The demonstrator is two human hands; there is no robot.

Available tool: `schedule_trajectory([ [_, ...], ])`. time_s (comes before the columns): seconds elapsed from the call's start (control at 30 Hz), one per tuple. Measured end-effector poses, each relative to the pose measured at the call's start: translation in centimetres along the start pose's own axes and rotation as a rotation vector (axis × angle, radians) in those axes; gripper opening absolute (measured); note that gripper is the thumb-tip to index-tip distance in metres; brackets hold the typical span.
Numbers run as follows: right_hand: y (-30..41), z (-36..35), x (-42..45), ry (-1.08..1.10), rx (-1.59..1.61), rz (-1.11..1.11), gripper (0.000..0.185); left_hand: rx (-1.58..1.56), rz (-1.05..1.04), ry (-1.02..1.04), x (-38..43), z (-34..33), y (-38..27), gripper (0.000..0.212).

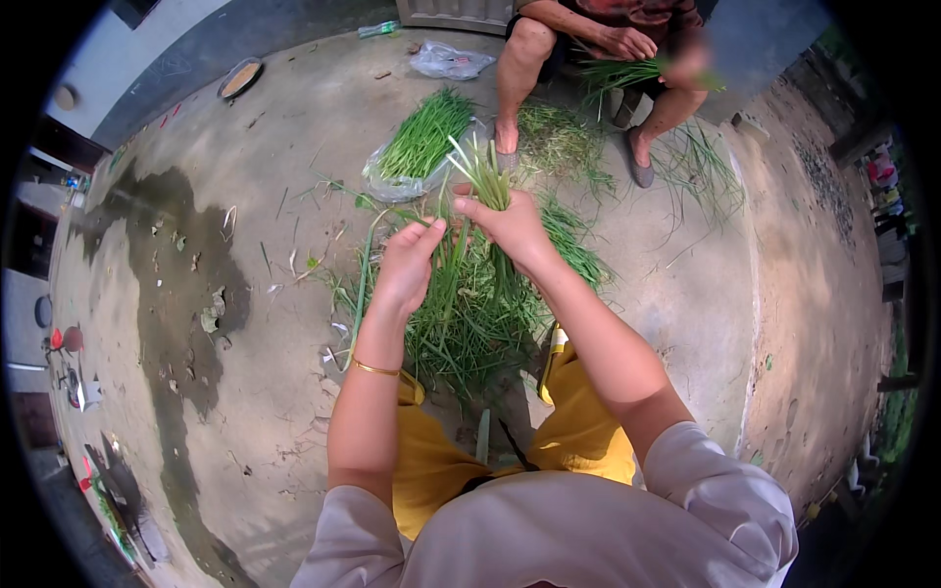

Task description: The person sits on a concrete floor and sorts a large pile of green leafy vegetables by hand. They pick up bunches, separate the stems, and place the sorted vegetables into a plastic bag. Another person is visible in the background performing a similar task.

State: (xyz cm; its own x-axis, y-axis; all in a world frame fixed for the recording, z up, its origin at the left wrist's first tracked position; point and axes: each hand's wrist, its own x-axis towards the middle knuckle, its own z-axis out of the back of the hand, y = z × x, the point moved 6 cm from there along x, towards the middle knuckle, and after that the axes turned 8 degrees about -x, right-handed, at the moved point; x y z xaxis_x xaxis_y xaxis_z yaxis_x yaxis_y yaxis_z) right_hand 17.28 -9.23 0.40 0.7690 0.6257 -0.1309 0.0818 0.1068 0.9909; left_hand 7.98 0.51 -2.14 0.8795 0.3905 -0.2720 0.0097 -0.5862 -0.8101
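My right hand grips a bunch of garlic chives, with the pale stem ends pointing away from me and the green leaves hanging down. Close beside it, my left hand pinches a few thin green leaves between thumb and fingertips. Below both hands a heap of loose green leaves lies on the concrete, between my feet. Just past my hands, a neat pile of long green chives rests on a clear plastic bag.
Across from me sits a person whose hand holds more green leaves. Trimmings lie around that person's feet. A crumpled plastic bag, a plastic bottle and a round pan are farther off. A wet patch stains the floor at left.
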Motion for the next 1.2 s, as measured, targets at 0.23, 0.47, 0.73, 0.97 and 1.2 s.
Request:
schedule_trajectory([
  [0.23,-0.9,-0.4,0.4,0.095,-0.101,-0.022,0.015,0.082,0.007,-0.023,0.3,0.6,0.7,0.016],
  [0.47,-1.3,-0.3,0.4,0.123,-0.067,-0.061,0.012,0.193,-0.041,-0.035,0.3,0.9,-0.2,0.009],
  [0.73,-1.7,-0.4,0.7,0.079,-0.147,-0.007,0.011,0.268,-0.033,0.006,0.5,1.1,0.2,0.009],
  [0.97,-1.2,3.4,1.3,-0.263,-0.035,0.018,0.011,0.317,0.0,-0.019,0.1,1.8,-0.5,0.012],
  [1.2,-0.8,7.3,1.6,-0.527,0.208,0.078,0.012,0.132,-0.19,-0.242,-0.1,4.2,-3.1,0.012],
])
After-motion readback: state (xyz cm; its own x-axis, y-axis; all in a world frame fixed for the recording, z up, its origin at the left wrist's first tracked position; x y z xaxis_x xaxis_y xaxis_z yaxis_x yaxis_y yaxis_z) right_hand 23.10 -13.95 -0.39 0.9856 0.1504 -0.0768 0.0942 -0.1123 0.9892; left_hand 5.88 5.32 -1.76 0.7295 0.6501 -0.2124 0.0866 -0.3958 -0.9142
